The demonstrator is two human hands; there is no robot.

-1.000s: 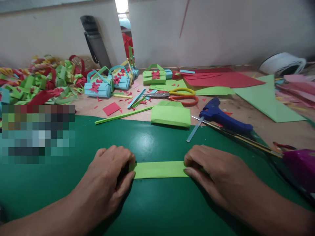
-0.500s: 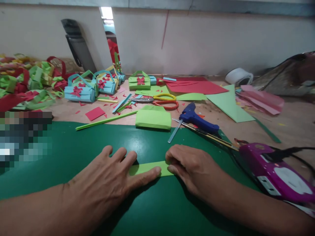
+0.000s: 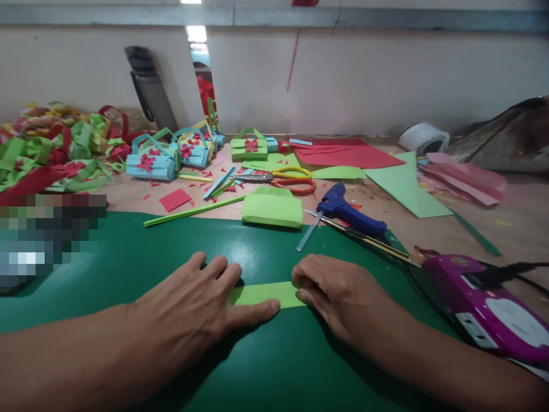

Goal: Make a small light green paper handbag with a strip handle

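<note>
A light-green paper strip (image 3: pixel 263 294) lies flat on the green mat (image 3: pixel 240 366) between my two hands. My left hand (image 3: pixel 201 303) rests over the strip's left part, fingers spread, its thumb along the near edge. At the strip's right end, my right hand (image 3: pixel 338 292) pinches the paper between thumb and curled fingers; that end is hidden under them. Just beyond, at the mat's far edge, sits a folded light-green paper bag body (image 3: pixel 272 212). A thin green paper strip (image 3: pixel 193 212) lies to its left.
A blue glue gun (image 3: pixel 351 212) and a yellow-handled cutter (image 3: pixel 377 246) lie beyond my right hand. Scissors (image 3: pixel 295 183) rest among paper scraps. A purple power strip (image 3: pixel 484 309) with cables stands at right. Finished paper bags (image 3: pixel 150 163) and a bottle (image 3: pixel 152 88) are at back left.
The whole view has shifted slightly, so everything appears a little further right. Both hands keep the same hold on the green strip.
</note>
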